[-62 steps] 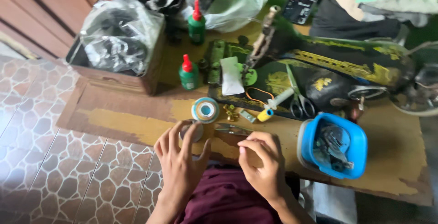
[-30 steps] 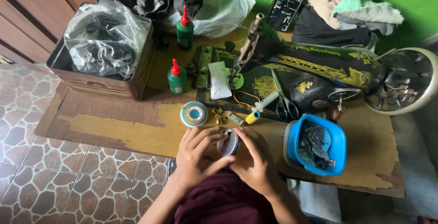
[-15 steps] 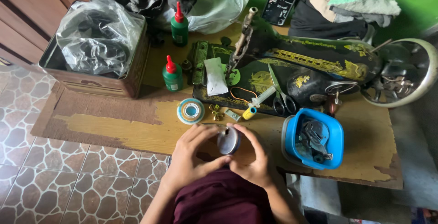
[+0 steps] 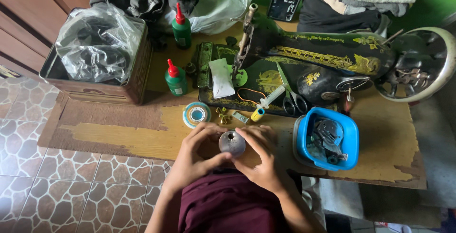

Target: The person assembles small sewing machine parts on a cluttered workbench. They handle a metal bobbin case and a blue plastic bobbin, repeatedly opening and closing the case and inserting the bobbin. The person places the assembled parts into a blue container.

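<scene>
Now both hands had closed in since a moment earlier: the left hand [image 4: 197, 154] and right hand [image 4: 260, 159] clasped a small round silvery metal part [image 4: 232, 142] between their fingertips. It was raised just over the worn wooden table's [image 4: 118, 138] near edge, possibly a bobbin case.

It was a home sewing-repair workshop. An old black sewing machine [image 4: 327, 59] lay on the worn counter [image 4: 114, 133]. Green oil bottles [image 4: 176, 77] stood nearby.
</scene>
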